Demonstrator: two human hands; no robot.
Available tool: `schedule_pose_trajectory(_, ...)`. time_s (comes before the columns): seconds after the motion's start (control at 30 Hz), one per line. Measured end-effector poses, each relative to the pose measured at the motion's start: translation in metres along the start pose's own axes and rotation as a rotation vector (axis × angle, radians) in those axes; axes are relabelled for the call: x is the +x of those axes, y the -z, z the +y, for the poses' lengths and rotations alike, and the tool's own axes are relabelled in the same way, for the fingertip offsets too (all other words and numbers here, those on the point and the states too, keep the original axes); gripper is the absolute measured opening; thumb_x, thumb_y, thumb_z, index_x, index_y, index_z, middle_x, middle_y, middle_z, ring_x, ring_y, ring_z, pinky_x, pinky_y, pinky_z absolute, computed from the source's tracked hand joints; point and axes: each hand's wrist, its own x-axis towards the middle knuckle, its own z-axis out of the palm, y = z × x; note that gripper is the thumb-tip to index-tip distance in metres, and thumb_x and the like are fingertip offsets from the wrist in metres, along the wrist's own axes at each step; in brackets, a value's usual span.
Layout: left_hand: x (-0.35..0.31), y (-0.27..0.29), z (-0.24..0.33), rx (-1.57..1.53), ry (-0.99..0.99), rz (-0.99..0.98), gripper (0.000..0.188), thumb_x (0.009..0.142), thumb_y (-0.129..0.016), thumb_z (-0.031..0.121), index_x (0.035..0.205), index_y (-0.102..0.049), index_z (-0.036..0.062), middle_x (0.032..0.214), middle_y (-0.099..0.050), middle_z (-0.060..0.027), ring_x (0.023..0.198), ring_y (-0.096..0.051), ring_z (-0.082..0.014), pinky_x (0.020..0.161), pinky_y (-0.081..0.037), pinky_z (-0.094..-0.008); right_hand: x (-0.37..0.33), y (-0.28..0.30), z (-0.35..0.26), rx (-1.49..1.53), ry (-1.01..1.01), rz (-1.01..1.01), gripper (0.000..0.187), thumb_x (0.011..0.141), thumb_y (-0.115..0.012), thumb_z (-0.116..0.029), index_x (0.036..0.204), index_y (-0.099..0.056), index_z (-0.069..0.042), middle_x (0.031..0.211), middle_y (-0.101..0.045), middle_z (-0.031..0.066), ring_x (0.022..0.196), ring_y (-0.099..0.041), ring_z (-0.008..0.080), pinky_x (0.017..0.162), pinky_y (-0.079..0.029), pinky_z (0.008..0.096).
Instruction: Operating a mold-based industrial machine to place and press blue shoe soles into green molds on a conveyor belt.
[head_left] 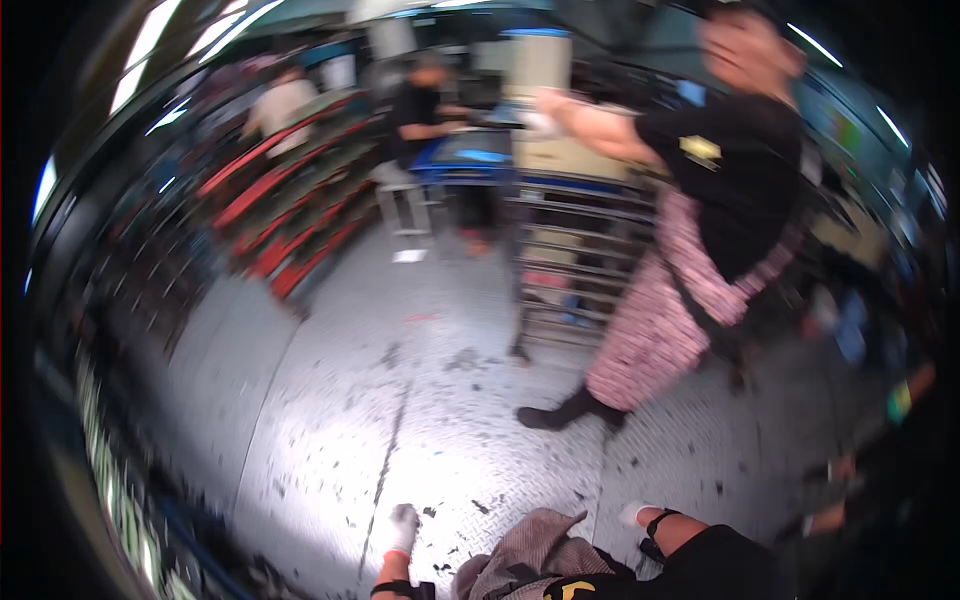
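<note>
My left hand [403, 525] wears a pale glove and hangs low over the metal floor, apart from any object. Its fingers are smeared, so how far they curl does not show. Across my body, my right hand [634, 512] is gloved too and only partly in view beside my forearm, which has a dark strap. Nothing can be seen in either hand. Between my arms a greyish-brown cloth apron [525, 550] covers my front and flares out at one side.
A person [730, 180] in a dark shirt and pink patterned apron stands ahead right at a wheeled rack [575, 250]. Red slanted shelving [290, 190] stands left. Another person [418, 110] sits by a blue table [465, 160]. Dark scraps lie on the grey floor [340, 400].
</note>
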Motion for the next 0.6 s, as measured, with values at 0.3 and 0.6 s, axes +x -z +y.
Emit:
schedule_pose_trajectory(0.3,-0.145,0.111,-0.283,0.216,0.305,0.262,0.038,0.087,-0.064,0.037,0.090,-0.072,0.0000,0.098,-0.070,-0.0278,0.096,-0.070,-0.0416,0.087,-0.055,-0.0482,0.104,0.385,-0.289,0.089,0.186,0.473,0.039,0.094,-0.055,-0.036,0.109,-0.074,-0.005,0.096,-0.076,0.0183,0.092,-0.073,0.0334,0.085,-0.054,0.0440)
schedule_pose_trajectory(0.6,-0.093,0.224,-0.334,0.104,0.344,0.140,0.044,0.092,-0.064,0.038,0.111,-0.072,-0.0006,0.113,-0.073,-0.0208,0.106,-0.070,-0.0341,0.098,-0.052,-0.0413,0.151,0.311,-0.571,-0.653,0.358,-0.108,0.055,0.097,-0.046,-0.050,0.121,-0.071,-0.007,0.122,-0.069,0.0238,0.118,-0.063,0.0424,0.103,-0.048,0.0483)
